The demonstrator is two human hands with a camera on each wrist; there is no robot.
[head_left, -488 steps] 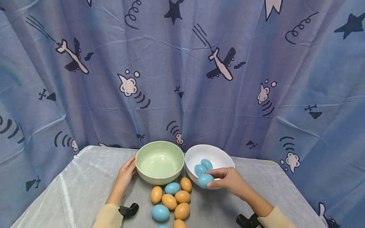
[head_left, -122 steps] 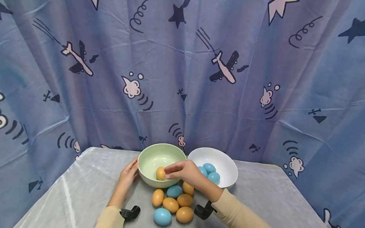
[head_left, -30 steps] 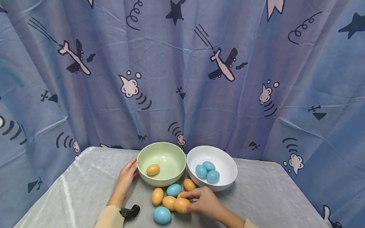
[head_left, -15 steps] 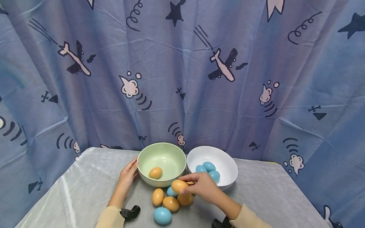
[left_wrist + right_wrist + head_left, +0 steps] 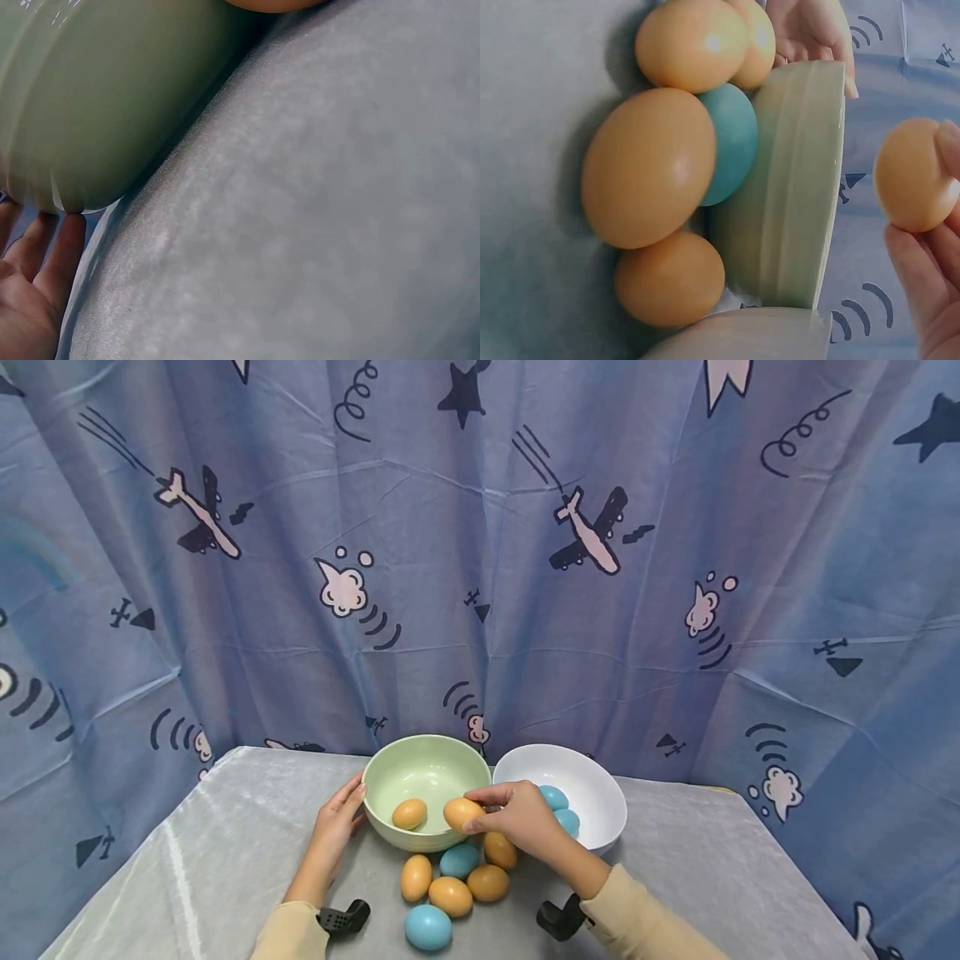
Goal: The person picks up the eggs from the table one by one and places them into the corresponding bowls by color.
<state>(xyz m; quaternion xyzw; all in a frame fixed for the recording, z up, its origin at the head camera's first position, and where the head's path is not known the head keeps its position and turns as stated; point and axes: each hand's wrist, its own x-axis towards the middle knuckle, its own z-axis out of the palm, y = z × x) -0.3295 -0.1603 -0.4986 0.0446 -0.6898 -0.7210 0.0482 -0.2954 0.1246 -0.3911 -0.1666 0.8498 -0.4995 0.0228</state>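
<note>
A: Where are we holding the orange egg point(image 5: 462, 814)?

B: In the right hand point(image 5: 522, 816), off the table point(image 5: 232, 860). We're clamping it between thumb and fingertips, and it's poking out to the left of that grip.

A: How is it lying against the green bowl point(image 5: 420, 770)?

B: In the head view we're seeing it over the near right part of the inside. The right wrist view is showing it higher than the rim and apart from it. We aren't managing to tell whether all of it is inside the rim.

A: And its long axis?

B: We're reading it as nearly level, running roughly left to right. A 2nd orange egg point(image 5: 409, 814) is lying in the bowl, farther left, with bare bowl floor showing between the 2.

A: So what are we judging by?

B: The near rim; we're reckoning that clearance matters most.

A: Which hand is nearer?

B: The right. With the left hand point(image 5: 335, 828) we're resting extended fingers against the bowl's outer left side, holding no egg there.
</note>
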